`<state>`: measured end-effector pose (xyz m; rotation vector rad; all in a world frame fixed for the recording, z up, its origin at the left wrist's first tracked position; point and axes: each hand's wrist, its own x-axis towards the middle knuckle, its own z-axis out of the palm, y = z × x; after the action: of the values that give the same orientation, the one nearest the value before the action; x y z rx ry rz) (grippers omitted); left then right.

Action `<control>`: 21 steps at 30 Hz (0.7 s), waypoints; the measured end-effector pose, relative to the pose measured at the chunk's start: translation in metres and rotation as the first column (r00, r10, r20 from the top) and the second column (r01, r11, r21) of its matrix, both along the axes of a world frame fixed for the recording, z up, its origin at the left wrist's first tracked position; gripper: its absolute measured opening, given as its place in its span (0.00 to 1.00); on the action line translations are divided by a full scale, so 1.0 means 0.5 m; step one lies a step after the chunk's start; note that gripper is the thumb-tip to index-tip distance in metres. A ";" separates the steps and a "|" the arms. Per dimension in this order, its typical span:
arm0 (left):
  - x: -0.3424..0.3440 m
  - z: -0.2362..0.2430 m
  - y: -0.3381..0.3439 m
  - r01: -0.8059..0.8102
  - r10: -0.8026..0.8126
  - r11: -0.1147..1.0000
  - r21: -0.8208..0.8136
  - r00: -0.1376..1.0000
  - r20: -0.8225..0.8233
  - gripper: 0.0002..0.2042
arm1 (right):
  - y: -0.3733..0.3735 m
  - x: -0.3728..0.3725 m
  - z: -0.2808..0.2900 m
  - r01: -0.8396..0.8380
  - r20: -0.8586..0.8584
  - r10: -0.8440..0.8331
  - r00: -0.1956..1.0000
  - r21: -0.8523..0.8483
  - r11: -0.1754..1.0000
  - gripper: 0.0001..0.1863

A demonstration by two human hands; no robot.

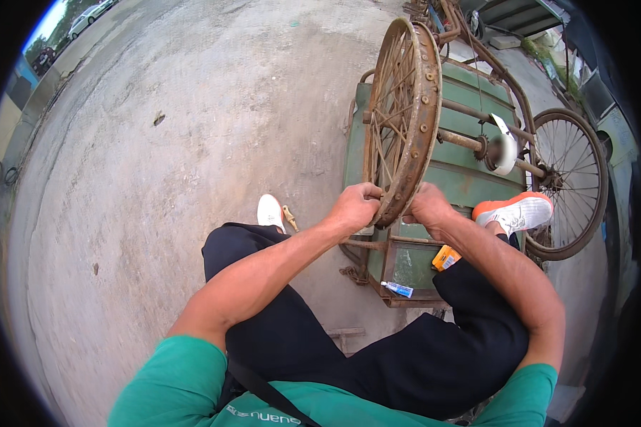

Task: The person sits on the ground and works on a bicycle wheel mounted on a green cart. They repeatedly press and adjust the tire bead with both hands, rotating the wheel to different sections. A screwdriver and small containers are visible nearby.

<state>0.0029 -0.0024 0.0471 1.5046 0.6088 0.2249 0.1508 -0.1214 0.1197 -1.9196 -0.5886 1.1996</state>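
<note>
A rusty spoked wheel [426, 107] without a tyre stands up in front of me on the axle of an overturned tricycle cart. At the bottom of its rim, my left hand [357, 206] has its fingers closed on the left, spoke side. My right hand [429, 205] grips the same rim from the right, fingers curled in. Anything small between the fingertips is hidden. Beside the right-hand side of the wheel, a white ring-shaped roll [504, 153] hangs around the axle [460, 140]. A rusty sprocket [481, 148] sits next to that roll.
The cart's green bed [463, 167] lies behind the wheel. On it, nearer me, are a blue-and-white tube [397, 289] and a yellow box [445, 257]. A second wheel with a tyre [598, 171] stands at the right. A yellow-handled tool [290, 218] lies by my left shoe [269, 212].
</note>
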 end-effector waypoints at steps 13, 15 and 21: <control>-0.009 0.006 0.019 0.154 -0.093 0.894 -0.421 0.982 0.163 0.15 | -0.005 -0.016 0.018 0.013 0.047 -0.013 0.999 -0.004 1.000 0.14; -0.008 0.006 0.022 0.178 -0.108 0.879 -0.442 0.978 0.179 0.14 | -0.005 -0.011 0.017 0.007 0.079 -0.005 0.997 -0.025 1.000 0.15; -0.009 0.011 0.022 0.168 -0.095 0.864 -0.474 0.980 0.175 0.13 | -0.006 -0.010 0.012 0.013 0.032 -0.012 0.999 -0.047 0.999 0.14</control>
<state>-0.0018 0.0084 0.0528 1.0219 0.4013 0.0649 0.1458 -0.1244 0.1258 -1.9821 -0.5691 1.1864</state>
